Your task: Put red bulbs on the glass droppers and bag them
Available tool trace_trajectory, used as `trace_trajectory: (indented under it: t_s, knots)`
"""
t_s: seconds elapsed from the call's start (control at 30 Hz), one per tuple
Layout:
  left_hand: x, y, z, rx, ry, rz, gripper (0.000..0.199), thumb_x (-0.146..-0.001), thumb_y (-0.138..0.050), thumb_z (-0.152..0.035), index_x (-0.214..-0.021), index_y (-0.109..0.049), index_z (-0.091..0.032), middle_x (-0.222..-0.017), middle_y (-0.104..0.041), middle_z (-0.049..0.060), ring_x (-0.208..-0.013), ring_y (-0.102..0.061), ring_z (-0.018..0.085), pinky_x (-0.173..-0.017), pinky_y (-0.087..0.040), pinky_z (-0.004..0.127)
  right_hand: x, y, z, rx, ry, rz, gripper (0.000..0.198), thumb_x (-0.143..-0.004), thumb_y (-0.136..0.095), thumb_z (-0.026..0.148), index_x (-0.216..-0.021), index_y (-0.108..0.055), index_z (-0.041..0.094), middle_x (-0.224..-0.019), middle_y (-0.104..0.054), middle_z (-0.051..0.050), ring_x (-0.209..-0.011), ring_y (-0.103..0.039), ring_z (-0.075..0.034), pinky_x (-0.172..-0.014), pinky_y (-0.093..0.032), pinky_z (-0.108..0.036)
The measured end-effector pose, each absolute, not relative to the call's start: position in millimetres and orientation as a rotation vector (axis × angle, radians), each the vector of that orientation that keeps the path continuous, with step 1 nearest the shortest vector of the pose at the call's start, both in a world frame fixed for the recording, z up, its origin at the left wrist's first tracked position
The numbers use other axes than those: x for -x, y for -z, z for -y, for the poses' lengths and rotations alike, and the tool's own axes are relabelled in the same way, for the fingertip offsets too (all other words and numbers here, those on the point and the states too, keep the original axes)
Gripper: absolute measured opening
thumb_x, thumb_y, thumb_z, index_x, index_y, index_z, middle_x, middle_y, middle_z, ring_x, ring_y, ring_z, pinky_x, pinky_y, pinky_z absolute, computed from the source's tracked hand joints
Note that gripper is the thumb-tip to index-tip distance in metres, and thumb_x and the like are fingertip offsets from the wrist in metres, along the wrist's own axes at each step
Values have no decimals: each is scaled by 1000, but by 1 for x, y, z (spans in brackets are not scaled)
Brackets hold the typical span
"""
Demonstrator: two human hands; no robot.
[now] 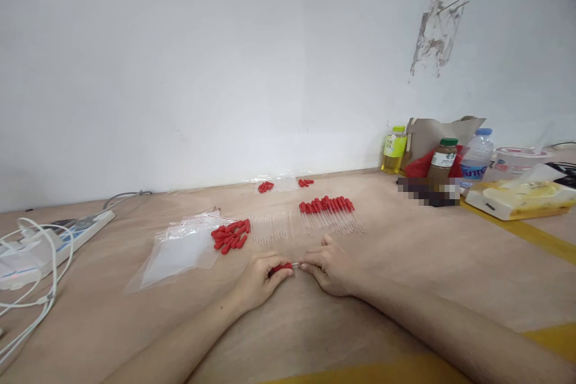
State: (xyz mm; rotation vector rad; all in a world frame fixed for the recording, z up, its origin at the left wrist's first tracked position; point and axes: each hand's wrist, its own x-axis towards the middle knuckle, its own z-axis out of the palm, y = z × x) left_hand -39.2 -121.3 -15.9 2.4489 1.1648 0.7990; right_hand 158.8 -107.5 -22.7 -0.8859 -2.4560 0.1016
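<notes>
Between the fingers of my left hand (265,276) is a red rubber dropper bulb (282,267). My right hand (330,265) pinches a clear glass dropper tube (296,264), whose end meets the bulb's opening; how deep it sits inside I cannot tell. Just beyond my hands lies a row of bare glass tubes (271,227). To its left is a pile of loose red bulbs (230,234). On the right, a row of droppers (327,207) has red bulbs fitted on the glass tubes.
Clear zip bags (180,249) lie left of the bulbs, and bags with red bulbs (265,187) rest near the wall. A power strip (85,234) with white cables is far left. Bottles (443,159), a paper bag (423,132) and a tissue pack (517,201) stand right.
</notes>
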Motion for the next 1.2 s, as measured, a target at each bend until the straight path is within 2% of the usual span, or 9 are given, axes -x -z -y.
trace_trajectory:
  t_s: [0.1, 0.3, 0.43, 0.53, 0.6, 0.7, 0.83, 1.07, 1.2]
  knots:
    - [38, 16, 122, -2452, -765, -1147, 24, -84, -44, -30, -81, -64, -18, -72, -60, 3, -67, -52, 14, -62, -39, 24, -158, 23, 108, 897, -193, 2456, 26, -86, -37, 24, -81, -62, 24, -71, -66, 1, -60, -51, -11, -69, -26, -30]
    - [39, 12, 117, -2475, -833, -1164, 24, -85, -43, -30, -83, -63, -18, -72, -58, 2, -67, -52, 14, -63, -40, 24, -154, 19, 105, 883, -283, 2432, 24, -87, -35, 21, -87, -60, 22, -79, -64, 1, -71, -54, -11, -72, -31, -27]
    - [43, 13, 116, -2469, -956, -1149, 22, -84, -43, -27, -98, -60, -21, -86, -58, 3, -76, -53, 14, -70, -42, 25, -155, 13, 107, 928, 5, 2432, 22, -85, -38, 23, -87, -60, 19, -84, -60, -5, -80, -51, -15, -71, -33, -29]
    - [47, 17, 115, -2368, -1042, -1298, 35, -82, -47, -26, -116, -46, -21, -92, -54, 3, -68, -52, 12, -65, -43, 25, -164, 12, 105, 1030, 109, 2418, 21, -82, -42, 22, -79, -62, 18, -80, -60, -6, -78, -51, -17, -71, -33, -30]
    - [48, 19, 115, -2326, -975, -1353, 31, -80, -49, -26, -110, -48, -19, -82, -54, 1, -61, -49, 11, -59, -42, 23, -173, 13, 97, 1139, -15, 2303, 20, -80, -43, 21, -79, -62, 18, -80, -61, -5, -75, -52, -16, -68, -35, -27]
    - [47, 19, 114, -2388, -814, -1296, 14, -80, -48, -24, -86, -59, -17, -69, -53, 0, -61, -49, 12, -57, -40, 23, -183, 14, 78, 1375, -290, 2038, 19, -77, -45, 25, -70, -61, 16, -69, -62, -3, -63, -54, -13, -57, -36, -22]
    - [46, 17, 114, -2451, -795, -1254, 15, -80, -47, -24, -84, -60, -17, -68, -53, 1, -64, -49, 13, -59, -39, 24, -182, 9, 51, 1611, -408, 1804, 24, -73, -46, 29, -56, -56, 16, -54, -58, -2, -53, -53, -13, -49, -33, -21]
    - [48, 18, 116, -2447, -776, -1243, 17, -81, -46, -26, -87, -60, -18, -71, -52, 1, -66, -49, 14, -61, -39, 24, -150, 0, 21, 1898, -192, 1726, 31, -73, -45, 37, -51, -58, 19, -62, -62, -4, -67, -56, -17, -66, -33, -28]
    - [49, 18, 115, -2447, -750, -1246, 17, -81, -46, -25, -88, -60, -18, -71, -52, 1, -66, -49, 14, -61, -39, 24, -146, 7, 12, 1951, -173, 1740, 31, -73, -45, 38, -53, -59, 19, -64, -63, -4, -70, -57, -19, -73, -30, -33]
